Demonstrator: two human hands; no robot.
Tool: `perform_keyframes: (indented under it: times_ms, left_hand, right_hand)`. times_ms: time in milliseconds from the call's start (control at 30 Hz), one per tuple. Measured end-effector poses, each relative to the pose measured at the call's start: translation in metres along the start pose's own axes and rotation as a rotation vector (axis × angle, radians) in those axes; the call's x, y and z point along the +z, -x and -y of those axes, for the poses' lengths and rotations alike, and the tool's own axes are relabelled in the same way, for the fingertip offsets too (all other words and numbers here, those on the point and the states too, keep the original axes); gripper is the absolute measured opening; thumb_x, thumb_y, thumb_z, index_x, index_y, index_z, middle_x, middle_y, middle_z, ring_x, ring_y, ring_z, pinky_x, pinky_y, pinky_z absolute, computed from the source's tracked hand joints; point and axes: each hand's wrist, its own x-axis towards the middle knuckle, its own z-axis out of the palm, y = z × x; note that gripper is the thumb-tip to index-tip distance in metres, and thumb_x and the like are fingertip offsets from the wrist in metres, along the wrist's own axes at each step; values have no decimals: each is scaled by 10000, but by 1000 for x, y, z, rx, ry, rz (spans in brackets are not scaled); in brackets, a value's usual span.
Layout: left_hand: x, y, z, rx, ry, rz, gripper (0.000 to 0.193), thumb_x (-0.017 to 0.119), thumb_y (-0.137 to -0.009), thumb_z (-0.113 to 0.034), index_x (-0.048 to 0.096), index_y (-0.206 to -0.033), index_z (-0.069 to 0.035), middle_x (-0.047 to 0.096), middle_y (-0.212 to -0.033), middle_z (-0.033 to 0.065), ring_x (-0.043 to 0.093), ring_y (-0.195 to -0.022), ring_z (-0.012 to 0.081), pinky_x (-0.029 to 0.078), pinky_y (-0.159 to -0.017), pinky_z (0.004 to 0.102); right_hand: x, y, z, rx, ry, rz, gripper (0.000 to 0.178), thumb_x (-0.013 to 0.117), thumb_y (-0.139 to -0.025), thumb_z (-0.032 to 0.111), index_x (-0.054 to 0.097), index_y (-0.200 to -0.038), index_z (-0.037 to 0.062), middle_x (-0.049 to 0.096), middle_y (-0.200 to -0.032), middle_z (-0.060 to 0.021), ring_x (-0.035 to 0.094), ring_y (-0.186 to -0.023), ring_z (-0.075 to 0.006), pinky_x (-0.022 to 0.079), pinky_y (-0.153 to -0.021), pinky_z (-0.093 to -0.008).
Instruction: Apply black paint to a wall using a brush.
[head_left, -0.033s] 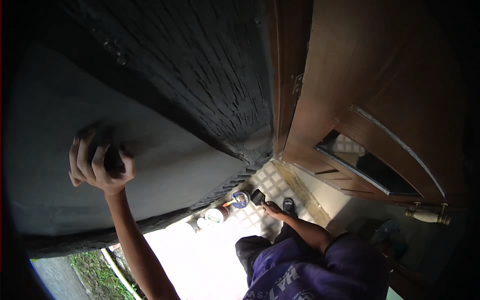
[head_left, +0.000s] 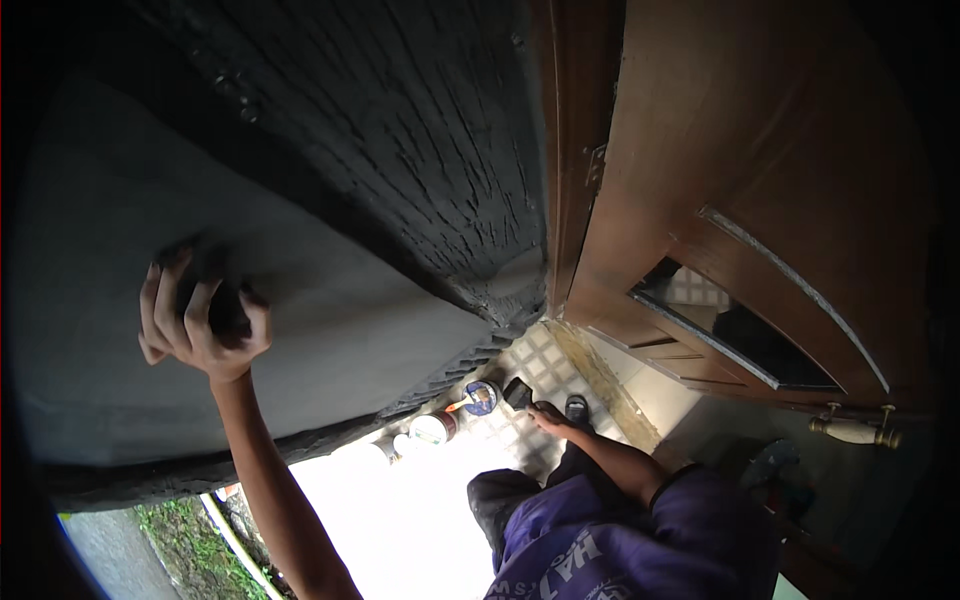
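Note:
My left hand (head_left: 205, 315) is raised at the left, its fingers spread and bent. Its fingertips rest on or very near a smooth dark grey wall surface (head_left: 330, 330). Lower down, my right hand (head_left: 548, 419) is closed around the handle of a dark tool with a broad, squarish head (head_left: 518, 393); its exact kind is too small to tell. Just left of that tool, a brush with an orange and yellow handle (head_left: 460, 404) lies across a round blue-topped container (head_left: 481, 398) on the floor.
A white and dark red bucket (head_left: 434, 428) stands by the wall foot. Dark wood-textured relief (head_left: 430, 150) rises beside the smooth surface. To the right is a brown wooden door (head_left: 680, 190) with a glass pane and a handle (head_left: 855, 432). Tiled floor (head_left: 540, 360) lies below.
My right hand and the dark tool have shifted very slightly. My left hand stays at the same place on the wall.

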Motion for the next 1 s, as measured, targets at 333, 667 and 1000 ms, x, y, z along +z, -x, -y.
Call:
perform_keyframes:
  times_ms: [333, 667, 1000]
  left_hand:
    - [-30, 60, -36, 359, 207, -75, 378, 591, -664, -198, 512, -1025, -116, 540, -1065, 165, 541, -957, 307, 444, -849, 473]
    - [-241, 422, -306, -1522, 1204, 1270, 559, 575, -694, 44, 424, -1231, 9, 504, -1161, 171, 499, -1085, 290, 427, -881, 363]
    - [-319, 542, -312, -1094, 1246, 1619, 399, 529, -709, 50, 515, -1101, -25, 516, -1168, 194, 486, -1118, 377, 406, -953, 415]
  right_hand:
    - [-68, 24, -112, -405, 1145, -470, 259, 515, -798, 242, 603, -853, 4, 629, -815, -227, 627, -796, -376, 495, -680, -477]
    - [16, 83, -141, 57, 638, -763, 413, 572, -839, 334, 534, -1028, -30, 610, -909, -241, 603, -854, -404, 488, -748, -474]
    - [43, -95, 110, -886, -34, -773, 208, 601, -886, 213, 543, -942, 22, 449, -527, -54, 388, -483, -80, 332, -457, -267]
